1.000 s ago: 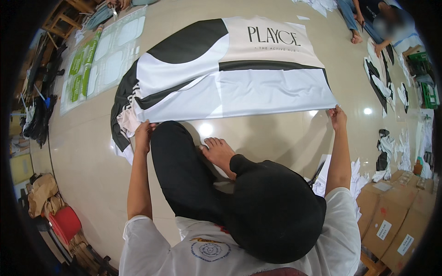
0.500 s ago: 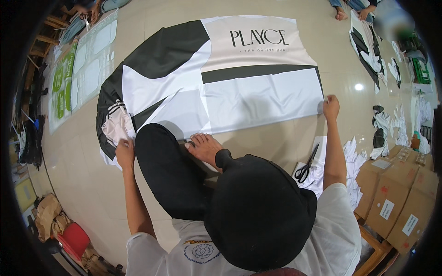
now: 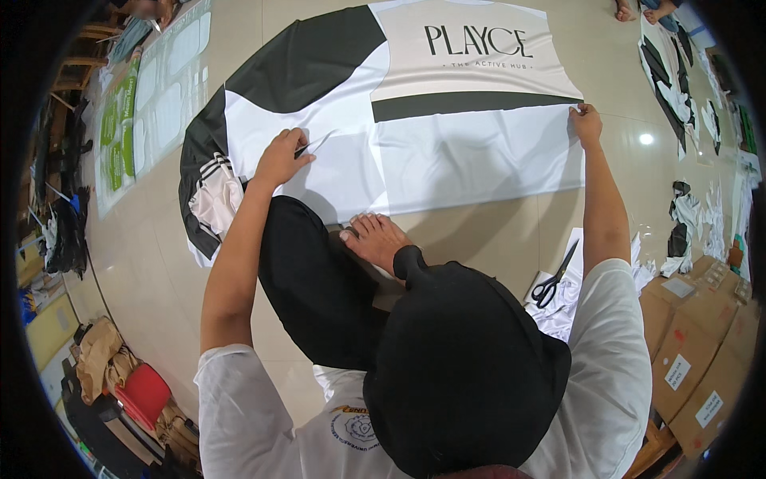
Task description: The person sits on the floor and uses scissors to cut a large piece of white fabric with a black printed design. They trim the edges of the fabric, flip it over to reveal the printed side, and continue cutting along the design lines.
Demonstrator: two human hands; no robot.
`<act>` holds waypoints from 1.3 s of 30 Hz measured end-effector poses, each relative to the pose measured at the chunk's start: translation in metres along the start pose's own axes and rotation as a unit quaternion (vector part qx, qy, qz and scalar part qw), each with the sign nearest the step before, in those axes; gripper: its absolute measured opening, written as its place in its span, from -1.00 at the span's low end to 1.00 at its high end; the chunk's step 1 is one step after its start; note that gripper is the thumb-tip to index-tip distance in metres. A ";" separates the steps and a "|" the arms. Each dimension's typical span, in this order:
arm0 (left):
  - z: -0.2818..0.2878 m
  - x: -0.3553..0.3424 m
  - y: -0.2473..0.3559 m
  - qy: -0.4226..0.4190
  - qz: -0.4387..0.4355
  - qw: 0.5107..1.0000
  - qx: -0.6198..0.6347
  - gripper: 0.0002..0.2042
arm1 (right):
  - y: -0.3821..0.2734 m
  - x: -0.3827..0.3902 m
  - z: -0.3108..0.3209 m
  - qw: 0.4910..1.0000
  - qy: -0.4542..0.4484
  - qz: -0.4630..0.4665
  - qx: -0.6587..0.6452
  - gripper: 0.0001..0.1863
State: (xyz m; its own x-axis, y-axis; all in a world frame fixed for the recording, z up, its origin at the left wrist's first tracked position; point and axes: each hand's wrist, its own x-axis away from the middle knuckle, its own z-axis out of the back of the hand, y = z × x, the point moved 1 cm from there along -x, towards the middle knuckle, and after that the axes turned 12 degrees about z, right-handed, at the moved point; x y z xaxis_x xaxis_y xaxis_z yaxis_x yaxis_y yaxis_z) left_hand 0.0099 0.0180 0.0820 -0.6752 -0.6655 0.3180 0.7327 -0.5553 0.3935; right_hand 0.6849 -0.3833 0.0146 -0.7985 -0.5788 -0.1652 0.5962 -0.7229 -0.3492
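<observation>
A long printed fabric (image 3: 479,152) in white, beige and black lies spread on the floor in front of me. My right hand (image 3: 586,125) is closed on its right end, fingers pinching the edge where the black band meets the white part. Over the fabric's left part, my left hand (image 3: 283,158) has thumb and fingers drawn together at a fold, with a bit of black showing between them. A gathered beige piece with black stripes (image 3: 217,195) lies left of my left forearm. My bare foot (image 3: 378,243) rests at the fabric's near edge.
Black-handled scissors (image 3: 550,287) lie on white scraps to the right. Stacked cardboard boxes (image 3: 678,351) stand at lower right, a red chair (image 3: 144,395) at lower left. Clear plastic sheeting (image 3: 163,104) is at far left. Other people's feet and fabric cuttings (image 3: 664,88) are at far right.
My left hand has left the striped piece and moved up and right onto the white fabric. My right hand has shifted up along the right end. The near white part now lies flatter.
</observation>
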 end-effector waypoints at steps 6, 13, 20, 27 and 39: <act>-0.005 0.002 -0.012 0.000 0.009 0.999 0.048 -0.77 | 0.002 0.006 0.003 0.999 -0.004 0.039 0.007 -0.69; 0.004 0.007 -0.016 0.045 0.089 0.984 0.149 -0.77 | 0.007 0.010 0.018 0.997 0.065 -0.010 0.037 -0.71; -0.003 -0.019 -0.028 0.063 0.069 0.987 0.131 -0.75 | 0.010 -0.011 0.016 0.997 0.036 -0.046 0.049 -0.71; -0.007 -0.022 -0.033 0.080 0.080 0.987 0.114 -0.75 | 0.004 -0.013 0.005 0.997 0.036 -0.058 0.045 -0.71; -0.008 -0.029 -0.033 0.088 0.086 0.987 0.105 -0.76 | 0.007 -0.016 0.002 0.996 0.025 -0.049 0.077 -0.72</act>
State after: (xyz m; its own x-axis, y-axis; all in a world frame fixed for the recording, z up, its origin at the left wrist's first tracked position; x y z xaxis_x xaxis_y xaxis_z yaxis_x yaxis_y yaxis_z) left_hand 0.0059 0.0523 0.0529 -0.5030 -0.8279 0.2482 0.7889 -0.3225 0.5230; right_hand 0.7017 -0.3801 0.0162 -0.8541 -0.4866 -0.1836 0.5182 -0.8262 -0.2208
